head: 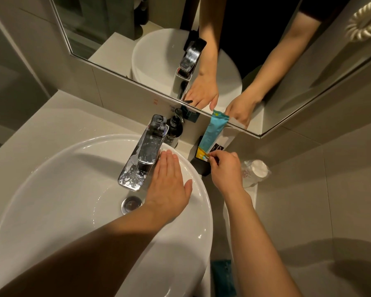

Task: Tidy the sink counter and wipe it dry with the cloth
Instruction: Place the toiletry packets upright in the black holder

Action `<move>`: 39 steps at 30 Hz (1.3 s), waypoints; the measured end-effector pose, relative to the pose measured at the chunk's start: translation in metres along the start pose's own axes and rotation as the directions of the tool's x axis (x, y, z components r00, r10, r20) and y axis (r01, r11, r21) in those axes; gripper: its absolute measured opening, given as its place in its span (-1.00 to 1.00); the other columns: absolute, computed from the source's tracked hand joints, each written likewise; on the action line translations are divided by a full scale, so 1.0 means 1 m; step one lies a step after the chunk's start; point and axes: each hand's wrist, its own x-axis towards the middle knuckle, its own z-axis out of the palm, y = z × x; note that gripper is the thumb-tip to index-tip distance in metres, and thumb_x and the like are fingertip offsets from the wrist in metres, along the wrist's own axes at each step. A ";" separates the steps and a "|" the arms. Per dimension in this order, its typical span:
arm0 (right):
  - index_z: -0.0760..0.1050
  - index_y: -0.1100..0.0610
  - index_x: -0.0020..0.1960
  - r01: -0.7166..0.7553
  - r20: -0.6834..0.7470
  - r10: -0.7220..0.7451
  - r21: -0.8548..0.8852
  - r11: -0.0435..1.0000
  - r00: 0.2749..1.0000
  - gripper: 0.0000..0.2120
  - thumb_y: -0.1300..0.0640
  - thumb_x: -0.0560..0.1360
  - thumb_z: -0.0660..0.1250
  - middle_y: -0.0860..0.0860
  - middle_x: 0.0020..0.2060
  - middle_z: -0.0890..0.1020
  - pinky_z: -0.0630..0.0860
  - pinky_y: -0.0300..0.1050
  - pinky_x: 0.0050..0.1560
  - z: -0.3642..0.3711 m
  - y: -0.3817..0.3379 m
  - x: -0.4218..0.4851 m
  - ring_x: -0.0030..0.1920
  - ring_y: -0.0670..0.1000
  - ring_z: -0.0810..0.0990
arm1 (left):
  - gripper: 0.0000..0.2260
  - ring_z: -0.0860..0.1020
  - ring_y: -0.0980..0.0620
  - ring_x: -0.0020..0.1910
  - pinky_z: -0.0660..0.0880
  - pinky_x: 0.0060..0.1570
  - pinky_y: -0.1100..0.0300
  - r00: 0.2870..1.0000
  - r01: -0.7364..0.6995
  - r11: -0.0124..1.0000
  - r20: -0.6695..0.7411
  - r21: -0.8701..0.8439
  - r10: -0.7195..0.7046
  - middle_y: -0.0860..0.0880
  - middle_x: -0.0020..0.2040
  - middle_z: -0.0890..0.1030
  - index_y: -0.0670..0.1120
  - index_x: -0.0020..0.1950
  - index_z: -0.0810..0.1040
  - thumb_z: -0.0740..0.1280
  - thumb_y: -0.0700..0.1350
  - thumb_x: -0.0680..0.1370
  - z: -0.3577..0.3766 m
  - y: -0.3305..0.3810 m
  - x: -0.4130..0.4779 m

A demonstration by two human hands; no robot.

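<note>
A round white basin [51, 189] fills the lower left, with a chrome tap [145, 153] spotted with water over it. My left hand [169, 185] lies flat on the basin's right rim beside the tap, fingers together, holding nothing. My right hand [224, 168] pinches the lower end of a blue and yellow tube [212, 133] that stands leaning against the mirror's lower edge, over a black holder [202, 166]. A blue cloth [222, 277] lies on the counter at the bottom, between the basin and my right forearm.
A dark pump bottle [175, 129] stands behind the tap against the wall. A clear plastic bottle with a white cap [255, 172] lies at the counter's right end. The pale counter [51, 125] stretches left of the basin. The mirror [223, 50] hangs just above.
</note>
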 end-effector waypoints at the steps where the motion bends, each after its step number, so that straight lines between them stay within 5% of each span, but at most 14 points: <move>1: 0.65 0.04 0.21 -0.006 -0.002 0.006 -0.010 1.000 1.000 -0.78 0.12 0.65 0.28 0.03 0.08 0.70 0.46 -0.07 0.05 0.000 0.000 0.001 0.16 0.05 0.50 | -0.24 -0.15 -0.22 0.65 -0.09 0.62 -0.11 1.000 -0.001 1.000 0.003 0.002 0.001 -0.28 0.66 -0.13 -0.27 0.62 -0.20 -0.08 0.24 0.65 0.000 0.000 0.000; 5: 0.65 0.04 0.22 -0.026 -0.057 0.027 0.020 0.999 0.998 -0.78 0.10 0.63 0.30 0.04 0.07 0.71 0.58 0.01 0.09 -0.001 0.003 -0.001 0.12 0.04 0.60 | -0.25 -0.16 -0.22 0.65 -0.13 0.62 -0.12 1.000 -0.004 1.000 0.008 0.023 0.004 -0.29 0.65 -0.13 -0.28 0.61 -0.21 -0.09 0.23 0.65 0.000 0.000 0.000; 11: 0.68 0.12 0.09 -0.070 -0.155 0.125 0.320 0.945 0.980 -0.84 0.18 0.60 0.33 -0.04 -0.12 0.69 0.41 -0.43 -0.14 -0.034 0.012 -0.047 -0.09 -0.06 0.60 | -0.26 -0.15 -0.24 0.65 -0.31 0.53 -0.05 1.000 0.002 0.997 0.014 0.074 -0.003 -0.31 0.65 -0.12 -0.31 0.61 -0.17 -0.09 0.22 0.66 -0.007 0.000 0.003; 13: 0.67 0.10 0.06 -0.165 -0.080 0.206 0.356 0.920 0.975 -0.87 0.19 0.58 0.36 -0.07 -0.15 0.67 0.40 -0.51 -0.21 -0.043 0.032 -0.075 -0.12 -0.09 0.61 | -0.25 -0.10 -0.26 0.64 -0.26 0.56 -0.07 1.000 0.000 0.997 0.007 0.082 -0.001 -0.33 0.65 -0.07 -0.33 0.61 -0.12 -0.07 0.21 0.65 -0.007 0.000 0.004; 16: 0.65 0.09 0.02 -0.320 0.176 0.293 0.153 0.935 0.940 -0.91 0.20 0.54 0.39 -0.05 -0.14 0.65 0.42 -0.31 -0.15 -0.042 0.071 -0.124 -0.11 -0.04 0.61 | -0.25 -0.07 -0.27 0.64 -0.13 0.60 -0.11 1.000 0.013 0.997 0.011 0.080 -0.014 -0.33 0.65 -0.03 -0.32 0.61 -0.09 -0.06 0.21 0.64 -0.003 0.001 0.002; 19: 0.61 0.06 -0.02 -0.424 0.443 0.387 -0.016 0.906 0.809 -0.85 0.25 0.47 0.45 -0.01 -0.07 0.67 0.50 -0.18 -0.12 -0.031 0.096 -0.172 -0.05 0.01 0.63 | -0.24 -0.05 -0.28 0.64 -0.08 0.61 -0.14 1.000 0.018 0.996 0.014 0.092 -0.019 -0.33 0.65 -0.01 -0.32 0.61 -0.08 -0.03 0.22 0.64 -0.001 0.000 0.001; 22: 0.55 0.08 0.18 -0.531 0.529 0.461 -0.022 0.847 0.712 -0.69 0.25 0.47 0.48 0.03 0.05 0.59 0.61 -0.13 -0.06 -0.019 0.101 -0.201 0.02 0.03 0.59 | -0.24 -0.06 -0.27 0.64 -0.08 0.61 -0.13 1.000 0.019 0.995 0.020 0.100 -0.021 -0.31 0.65 -0.02 -0.31 0.62 -0.09 -0.03 0.23 0.64 0.000 0.000 0.000; 25: 0.48 0.09 0.25 -0.507 0.476 0.453 -0.018 0.862 0.754 -0.63 0.27 0.49 0.47 0.06 0.12 0.56 0.63 0.00 0.11 -0.006 0.101 -0.212 0.09 0.03 0.56 | -0.24 -0.09 -0.26 0.65 -0.09 0.61 -0.13 1.000 0.017 0.996 0.023 0.087 -0.019 -0.30 0.65 -0.06 -0.30 0.62 -0.12 -0.04 0.23 0.64 0.000 0.000 -0.001; 33: 0.56 0.16 -0.08 -0.456 0.377 0.406 0.049 0.889 0.832 -0.96 0.25 0.54 0.37 0.08 -0.12 0.64 0.53 -0.14 -0.23 -0.016 0.101 -0.200 -0.09 0.09 0.63 | -0.24 -0.11 -0.25 0.65 -0.14 0.59 -0.11 0.999 0.016 0.996 0.032 0.084 -0.019 -0.29 0.66 -0.07 -0.28 0.62 -0.14 -0.05 0.24 0.64 -0.001 0.000 -0.001; 36: 0.58 0.13 -0.15 -0.382 0.240 0.333 0.200 0.902 0.912 -0.87 0.25 0.56 0.35 0.08 -0.22 0.67 0.61 0.01 -0.12 -0.037 0.090 -0.176 -0.15 0.11 0.67 | -0.24 -0.11 -0.25 0.65 -0.12 0.61 -0.12 0.999 0.019 0.997 0.029 0.078 -0.021 -0.29 0.66 -0.08 -0.28 0.62 -0.14 -0.06 0.24 0.64 0.001 0.001 -0.002; 39: 0.57 0.09 -0.14 -0.265 0.033 0.274 0.383 0.885 0.961 -0.86 0.25 0.57 0.33 0.05 -0.25 0.67 0.56 -0.16 -0.18 -0.063 0.064 -0.137 -0.22 0.02 0.66 | -0.24 -0.10 -0.25 0.65 -0.09 0.62 -0.14 0.999 0.019 0.996 0.034 0.087 -0.022 -0.29 0.66 -0.07 -0.28 0.62 -0.15 -0.08 0.24 0.64 0.002 0.001 -0.003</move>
